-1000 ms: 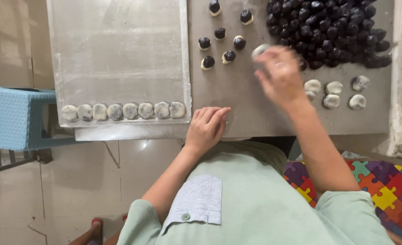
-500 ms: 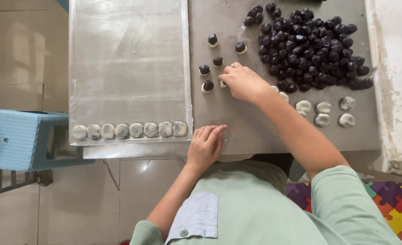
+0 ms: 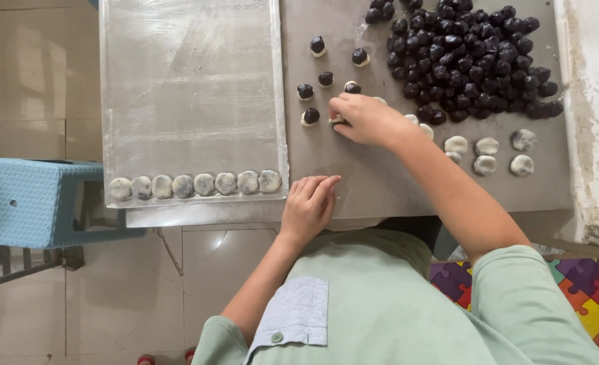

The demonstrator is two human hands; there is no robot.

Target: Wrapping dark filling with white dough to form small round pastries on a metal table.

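Dough piece [image 3: 336, 120] on counter [image 3: 380, 182] beside topped rounds [image 3: 311, 116], pinched under curled right hand [image 3: 365, 120]; left hand [image 3: 308, 206] flat, loosely open, empty near tray [image 3: 191, 101].

Pale dough disc [image 3: 338, 120] w/ dark ball, flat on table, under right hand [image 3: 363, 120].

The right hand [image 3: 363, 119] is covering whatever piece sits under its fingers, hiding its grip, the dark ball pile [image 3: 468, 61] and tray [image 3: 191, 94] are running off the top edge, and the stool [image 3: 35, 203] is getting cut off at the left.
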